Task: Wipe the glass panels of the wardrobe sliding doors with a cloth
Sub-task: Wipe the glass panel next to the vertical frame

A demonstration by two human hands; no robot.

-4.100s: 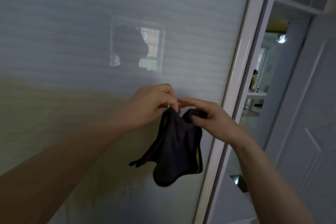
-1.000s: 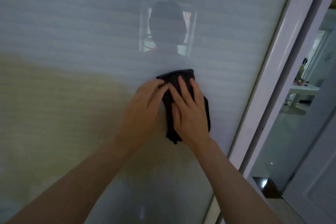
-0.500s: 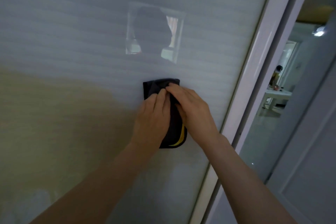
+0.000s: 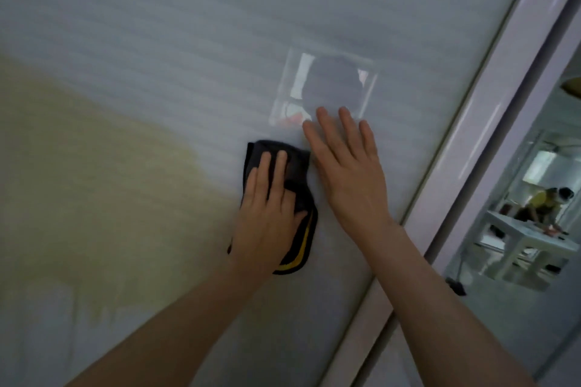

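The left hand (image 4: 267, 217) presses a folded dark cloth (image 4: 295, 198) flat against the frosted glass panel (image 4: 157, 72). The right hand (image 4: 345, 166) lies spread just beside it, near the white door frame (image 4: 490, 135).

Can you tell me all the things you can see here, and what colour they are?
Frosted glass door panel: one, pale grey-white, fills most of the view.
Dark folded cloth with yellow trim: one, black and yellow, flat on the glass.
White door frame: one, right of the glass.
White table: one, in the far room at right.
Person in yellow top: one, bending over that table.
Left hand: pressing the cloth.
Right hand: open, beside the cloth.
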